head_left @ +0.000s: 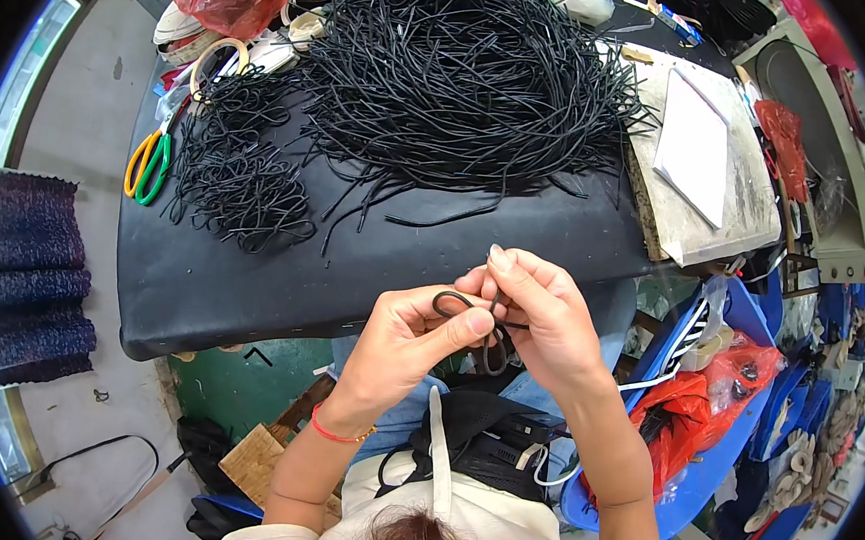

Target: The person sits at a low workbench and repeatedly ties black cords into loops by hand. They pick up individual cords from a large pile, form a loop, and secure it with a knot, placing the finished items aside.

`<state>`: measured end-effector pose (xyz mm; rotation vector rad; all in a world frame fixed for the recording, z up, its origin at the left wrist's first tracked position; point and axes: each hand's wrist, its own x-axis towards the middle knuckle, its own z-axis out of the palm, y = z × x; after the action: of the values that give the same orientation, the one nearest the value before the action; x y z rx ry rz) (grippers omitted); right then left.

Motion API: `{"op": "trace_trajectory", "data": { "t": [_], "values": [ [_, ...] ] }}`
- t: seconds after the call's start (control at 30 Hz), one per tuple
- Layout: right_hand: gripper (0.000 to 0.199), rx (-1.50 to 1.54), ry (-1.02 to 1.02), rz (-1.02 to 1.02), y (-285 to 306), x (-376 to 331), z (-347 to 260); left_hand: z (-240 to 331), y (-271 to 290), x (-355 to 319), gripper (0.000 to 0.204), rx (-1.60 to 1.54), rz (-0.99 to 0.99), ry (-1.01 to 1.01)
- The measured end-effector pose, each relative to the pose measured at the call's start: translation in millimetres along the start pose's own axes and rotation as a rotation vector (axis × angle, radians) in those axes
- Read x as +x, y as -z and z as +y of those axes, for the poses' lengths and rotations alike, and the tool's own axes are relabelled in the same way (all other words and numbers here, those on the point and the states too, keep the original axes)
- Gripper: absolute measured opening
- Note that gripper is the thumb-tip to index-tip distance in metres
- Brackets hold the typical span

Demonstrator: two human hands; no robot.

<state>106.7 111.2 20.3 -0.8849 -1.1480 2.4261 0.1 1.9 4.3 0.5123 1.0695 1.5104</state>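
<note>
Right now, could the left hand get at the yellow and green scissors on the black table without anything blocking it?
Probably yes, once freed: the left hand is pinching a black cord loop, and bare table lies between it and the scissors.

Big cord pile (466, 72) on surface (251, 277) rear; small looped pile (238, 181) left of it; scissors (147, 165) at left edge.

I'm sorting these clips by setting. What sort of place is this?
Probably a small craft or garment-trim workshop. A big heap of black cords covers a black padded worktable, scissors lie at its edge, and both hands loop one black cord.
</note>
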Motion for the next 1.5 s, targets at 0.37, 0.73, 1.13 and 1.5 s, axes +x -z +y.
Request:
{"op": "trace_trajectory", "data": {
  "t": [0.37,0.73,1.13,1.5],
  "values": [
    [0.021,-0.328,0.251,0.112,18,-10,10,-6,-9,10,0.023,-0.125,0.220,-0.104],
    [0.023,-0.181,0.141,0.155,19,-7,14,-10,-8,8,0.023,0.070,0.271,-0.175],
    [0.013,-0.294,0.325,0.067,1,-11,29,-21,-13,3,0.016,-0.033,0.374,-0.238],
    [0.023,-1.464,0.995,0.095,9,49,4,53,86,-11,0.016,1.495,1.033,-0.483]
  ]
}}
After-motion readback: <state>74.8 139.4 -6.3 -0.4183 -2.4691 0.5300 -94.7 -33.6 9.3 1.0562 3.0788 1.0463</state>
